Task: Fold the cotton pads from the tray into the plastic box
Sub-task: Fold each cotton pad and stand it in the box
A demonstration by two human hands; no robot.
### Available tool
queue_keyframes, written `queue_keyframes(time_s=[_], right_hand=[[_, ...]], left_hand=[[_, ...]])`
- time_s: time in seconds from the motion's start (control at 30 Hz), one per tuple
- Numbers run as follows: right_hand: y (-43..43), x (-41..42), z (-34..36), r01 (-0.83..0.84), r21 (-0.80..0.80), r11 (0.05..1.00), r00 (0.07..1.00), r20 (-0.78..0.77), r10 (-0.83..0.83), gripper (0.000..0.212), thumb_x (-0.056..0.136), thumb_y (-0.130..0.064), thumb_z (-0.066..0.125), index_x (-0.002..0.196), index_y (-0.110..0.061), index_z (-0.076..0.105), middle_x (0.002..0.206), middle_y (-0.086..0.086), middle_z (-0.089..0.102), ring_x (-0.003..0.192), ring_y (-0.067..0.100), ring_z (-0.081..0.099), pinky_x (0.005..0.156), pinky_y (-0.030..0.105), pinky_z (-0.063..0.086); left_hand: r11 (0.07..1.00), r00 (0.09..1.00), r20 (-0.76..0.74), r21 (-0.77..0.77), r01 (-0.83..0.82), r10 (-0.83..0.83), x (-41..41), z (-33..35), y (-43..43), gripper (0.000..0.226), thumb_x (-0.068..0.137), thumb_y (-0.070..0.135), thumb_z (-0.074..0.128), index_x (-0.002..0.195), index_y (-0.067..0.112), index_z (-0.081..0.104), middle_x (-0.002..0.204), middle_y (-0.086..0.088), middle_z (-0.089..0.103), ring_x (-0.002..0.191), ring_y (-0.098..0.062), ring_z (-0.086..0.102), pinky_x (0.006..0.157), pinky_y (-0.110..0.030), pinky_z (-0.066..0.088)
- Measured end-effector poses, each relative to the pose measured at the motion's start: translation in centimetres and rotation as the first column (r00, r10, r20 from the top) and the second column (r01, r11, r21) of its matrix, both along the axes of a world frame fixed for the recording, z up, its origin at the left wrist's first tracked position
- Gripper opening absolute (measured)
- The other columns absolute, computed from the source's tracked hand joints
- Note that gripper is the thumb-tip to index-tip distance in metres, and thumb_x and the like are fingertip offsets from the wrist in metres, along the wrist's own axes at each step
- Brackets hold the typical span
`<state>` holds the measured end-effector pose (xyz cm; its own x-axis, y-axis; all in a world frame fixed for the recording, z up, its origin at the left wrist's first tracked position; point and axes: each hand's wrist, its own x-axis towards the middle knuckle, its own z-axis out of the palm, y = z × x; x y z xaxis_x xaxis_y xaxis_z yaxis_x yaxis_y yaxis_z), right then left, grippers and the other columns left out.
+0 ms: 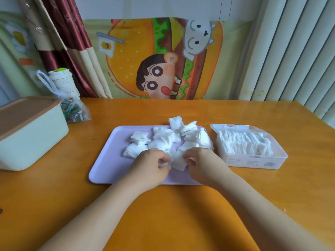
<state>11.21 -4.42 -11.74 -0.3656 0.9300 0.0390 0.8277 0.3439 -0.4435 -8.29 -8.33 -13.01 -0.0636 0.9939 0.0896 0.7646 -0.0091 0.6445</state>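
A lilac tray (108, 160) lies in the middle of the table with several loose white cotton pads (163, 138) heaped on its far half. Over the tray's near edge my left hand (152, 165) and my right hand (201, 163) both pinch one white cotton pad (178, 161) between them, fingers curled round its edges. To the right of the tray stands a clear plastic box (253, 162), lid open at the back, holding a row of folded pads (243, 142).
A pale green bin with a brown lid (30, 131) stands at the left edge. Behind it are a plastic bag of small items (72, 109) and a white cup (61, 80). A cartoon cloth hangs behind the wooden table (181, 205).
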Motion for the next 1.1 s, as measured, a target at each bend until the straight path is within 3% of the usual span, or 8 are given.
queue_keyframes(time_s=[0.2, 0.37, 0.53, 0.77, 0.87, 0.97, 1.03, 1.1], right_hand=[[2.4, 1.7, 0.9, 0.238, 0.285, 0.929, 0.948, -0.276, -0.158, 0.027, 0.096, -0.013, 0.067, 0.120, -0.020, 0.075, 0.115, 0.002, 0.069, 0.095, 0.025, 0.068, 0.073, 0.034, 0.051], [4.7, 1.5, 1.3, 0.235, 0.190, 0.953, 0.971, -0.001, -0.239, 0.053, 0.096, -0.033, 0.068, 0.145, -0.019, 0.052, 0.132, 0.009, 0.061, 0.120, 0.035, 0.060, 0.079, 0.038, 0.047], [6.2, 0.4, 1.7, 0.223, 0.082, 0.971, 0.970, 0.081, -0.229, 0.035, 0.098, -0.028, 0.066, 0.130, -0.015, 0.064, 0.118, 0.011, 0.070, 0.108, 0.036, 0.066, 0.082, 0.041, 0.057], [6.1, 1.4, 2.2, 0.291, 0.172, 0.941, 0.956, -0.085, -0.280, 0.022, 0.089, 0.000, 0.051, 0.096, -0.011, 0.068, 0.089, 0.010, 0.070, 0.082, 0.036, 0.062, 0.058, 0.034, 0.041], [4.6, 2.4, 4.1, 0.343, 0.255, 0.904, 0.914, -0.311, -0.260, 0.027, 0.093, -0.003, 0.051, 0.102, -0.014, 0.074, 0.086, 0.001, 0.070, 0.080, 0.026, 0.062, 0.061, 0.032, 0.043], [2.4, 3.2, 6.1, 0.349, 0.139, 0.927, 0.788, -0.578, -0.210, 0.024, 0.093, -0.003, 0.058, 0.102, -0.018, 0.074, 0.087, -0.003, 0.075, 0.080, 0.018, 0.071, 0.066, 0.031, 0.057], [0.8, 3.4, 6.5, 0.279, -0.013, 0.960, 0.669, -0.715, -0.204, 0.021, 0.093, 0.000, 0.061, 0.103, -0.016, 0.072, 0.085, 0.005, 0.077, 0.076, 0.020, 0.075, 0.062, 0.035, 0.064], [-0.5, 3.2, 5.8, 0.167, -0.161, 0.973, 0.565, -0.793, -0.228, 0.021, 0.096, 0.004, 0.061, 0.104, -0.013, 0.071, 0.084, 0.013, 0.078, 0.072, 0.020, 0.076, 0.055, 0.029, 0.060]], left_hand=[[0.989, 0.996, -0.068, 0.127, 0.071, -0.062, 1.9, 1.0, 2.1, 0.014, 0.091, 0.030, 0.073, 0.102, 0.022, 0.074, 0.086, 0.016, 0.056, 0.085, -0.014, 0.059, 0.073, -0.027, 0.046], [0.993, 0.951, -0.292, 0.016, 0.114, -0.105, 4.9, 1.3, 2.9, 0.037, 0.084, 0.050, 0.075, 0.106, 0.022, 0.068, 0.107, 0.006, 0.059, 0.097, -0.017, 0.058, 0.072, -0.029, 0.039], [0.995, 0.947, -0.312, 0.045, 0.092, -0.074, 4.4, 0.7, 3.1, 0.007, 0.089, 0.025, 0.062, 0.091, 0.019, 0.061, 0.095, 0.003, 0.062, 0.091, -0.024, 0.059, 0.065, -0.030, 0.037], [0.986, 0.955, -0.272, 0.078, 0.144, -0.118, 2.5, 0.0, 1.8, 0.026, 0.096, 0.032, 0.056, 0.074, 0.019, 0.056, 0.073, 0.003, 0.053, 0.077, -0.023, 0.051, 0.059, -0.036, 0.043], [0.989, 0.970, -0.203, 0.026, 0.144, -0.135, 2.1, 0.2, 1.5, 0.013, 0.092, 0.038, 0.061, 0.095, 0.026, 0.065, 0.094, 0.012, 0.060, 0.092, -0.017, 0.057, 0.076, -0.037, 0.054], [0.994, 0.997, -0.040, 0.084, 0.068, -0.065, 2.4, 1.3, 1.1, 0.041, 0.089, 0.034, 0.067, 0.130, 0.033, 0.063, 0.123, 0.021, 0.056, 0.113, -0.007, 0.056, 0.095, -0.032, 0.051], [0.989, 0.981, 0.195, 0.149, -0.024, -0.005, 2.9, 2.4, 1.0, 0.037, 0.093, 0.034, 0.070, 0.129, 0.033, 0.065, 0.122, 0.024, 0.061, 0.110, -0.002, 0.060, 0.093, -0.028, 0.050], [0.996, 0.846, 0.533, 0.082, -0.037, -0.012, 3.4, 2.9, 1.0, 0.034, 0.092, 0.045, 0.073, 0.124, 0.032, 0.068, 0.118, 0.018, 0.071, 0.100, -0.003, 0.069, 0.081, -0.026, 0.054]])
